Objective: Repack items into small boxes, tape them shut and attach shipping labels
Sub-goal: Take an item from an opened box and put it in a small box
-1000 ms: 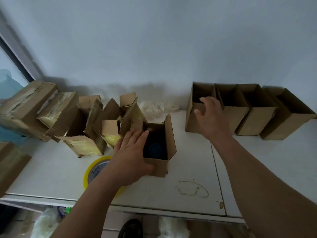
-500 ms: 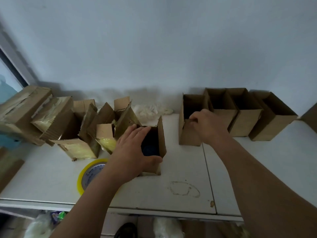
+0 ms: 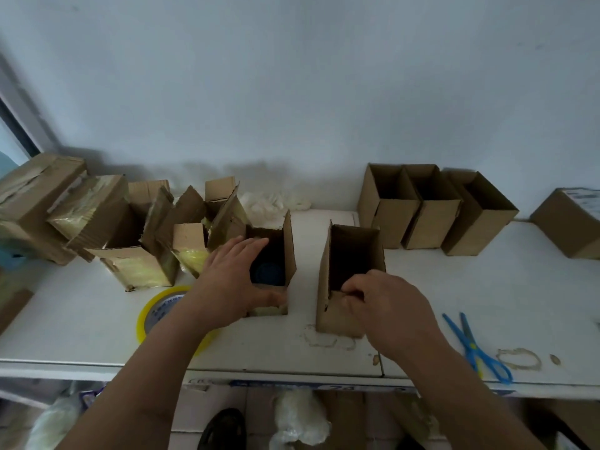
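Bare forearms, no sleeves, dark shoe (image 3: 222,430)

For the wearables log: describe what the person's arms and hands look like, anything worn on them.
Both forearms are bare up to the bottom edge of the picture, with no sleeve in view. The left hand and right hand wear no gloves. No ring, watch, bracelet or strap shows on either wrist or on the fingers that can be seen. No markings or cables appear on either arm.
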Tool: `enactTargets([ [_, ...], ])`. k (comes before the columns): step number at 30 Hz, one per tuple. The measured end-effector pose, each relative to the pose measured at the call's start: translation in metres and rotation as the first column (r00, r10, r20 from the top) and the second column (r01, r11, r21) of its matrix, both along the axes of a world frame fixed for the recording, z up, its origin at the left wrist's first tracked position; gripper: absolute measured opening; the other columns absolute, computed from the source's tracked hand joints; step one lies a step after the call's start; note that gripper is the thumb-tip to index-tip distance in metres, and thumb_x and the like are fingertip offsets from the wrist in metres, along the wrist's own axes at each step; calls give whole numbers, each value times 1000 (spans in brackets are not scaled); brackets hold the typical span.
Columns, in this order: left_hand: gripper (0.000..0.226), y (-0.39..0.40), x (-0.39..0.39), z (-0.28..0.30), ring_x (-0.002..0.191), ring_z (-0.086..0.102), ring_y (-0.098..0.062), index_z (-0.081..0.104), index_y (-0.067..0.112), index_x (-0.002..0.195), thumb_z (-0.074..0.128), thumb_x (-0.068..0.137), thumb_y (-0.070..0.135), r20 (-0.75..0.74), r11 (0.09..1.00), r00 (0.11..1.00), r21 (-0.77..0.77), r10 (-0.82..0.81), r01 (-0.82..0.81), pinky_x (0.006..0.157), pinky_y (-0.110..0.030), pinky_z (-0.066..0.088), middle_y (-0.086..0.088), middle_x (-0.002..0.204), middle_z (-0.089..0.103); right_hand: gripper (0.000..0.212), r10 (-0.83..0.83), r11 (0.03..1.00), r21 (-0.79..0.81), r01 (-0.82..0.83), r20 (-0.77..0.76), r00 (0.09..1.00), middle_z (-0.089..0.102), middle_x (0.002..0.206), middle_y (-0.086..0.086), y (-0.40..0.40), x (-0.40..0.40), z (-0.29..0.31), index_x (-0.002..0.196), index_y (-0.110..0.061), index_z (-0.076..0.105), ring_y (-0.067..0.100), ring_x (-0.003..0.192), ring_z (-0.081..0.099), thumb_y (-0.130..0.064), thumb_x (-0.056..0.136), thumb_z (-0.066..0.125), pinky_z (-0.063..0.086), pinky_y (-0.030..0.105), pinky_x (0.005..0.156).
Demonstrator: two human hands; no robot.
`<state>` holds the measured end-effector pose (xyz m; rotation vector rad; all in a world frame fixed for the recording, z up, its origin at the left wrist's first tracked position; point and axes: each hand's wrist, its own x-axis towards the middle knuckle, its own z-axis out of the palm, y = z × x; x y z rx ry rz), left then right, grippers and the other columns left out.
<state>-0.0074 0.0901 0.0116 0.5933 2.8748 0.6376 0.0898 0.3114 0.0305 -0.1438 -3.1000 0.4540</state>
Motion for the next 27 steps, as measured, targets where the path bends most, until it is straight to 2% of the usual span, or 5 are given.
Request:
enactTargets([
  [6, 97, -3, 3, -7, 149, -9, -11, 14, 35, 155, 64, 78, 66, -17, 987, 999, -153, -44, 41, 121, -40, -4, 15, 162, 10, 26, -4, 1000, 11, 3, 53, 999, 61, 116, -12, -3, 11, 10, 123, -37, 60, 6, 102, 55, -35, 102, 44, 47, 25, 89],
  [15, 98, -3, 4, -9, 149, -9, -13, 17, 36, 154, 66, 75, 67, -1, 992, 1000, -124, -31, 31, 120, -41, -3, 14, 162, 12, 37, 49, 998, 29, -55, 165, 985, 55, 135, -15, -5, 13, 20, 137, -40, 48, 6, 121, 50, -42, 100, 48, 37, 22, 98],
  [22, 96, -8, 1, -7, 149, -7, -10, 21, 35, 153, 71, 75, 60, 29, 1000, 999, -14, -25, 25, 121, -41, 5, 15, 160, 15, 38, -7, 998, -65, 17, 147, 989, 60, 117, -18, -3, 6, 30, 130, -41, 53, 3, 101, 50, -53, 95, 52, 39, 22, 83],
  [25, 100, -11, -1, -5, 148, -4, -8, 18, 34, 154, 74, 74, 55, 39, 998, 999, 58, -10, 8, 122, -38, 10, 15, 160, 15, 34, -8, 996, -93, 15, 76, 997, 56, 104, -19, -6, -3, 37, 125, -39, 57, 0, 93, 47, -52, 95, 51, 41, 23, 84],
  [27, 110, -13, -2, -8, 149, -3, -11, 11, 33, 155, 76, 71, 57, 41, 998, 999, 59, 8, -10, 122, -38, 11, 13, 161, 10, 33, 33, 990, -138, -27, 41, 999, 59, 108, -18, -14, -13, 41, 124, -36, 59, -1, 95, 50, -50, 95, 52, 44, 22, 89],
])
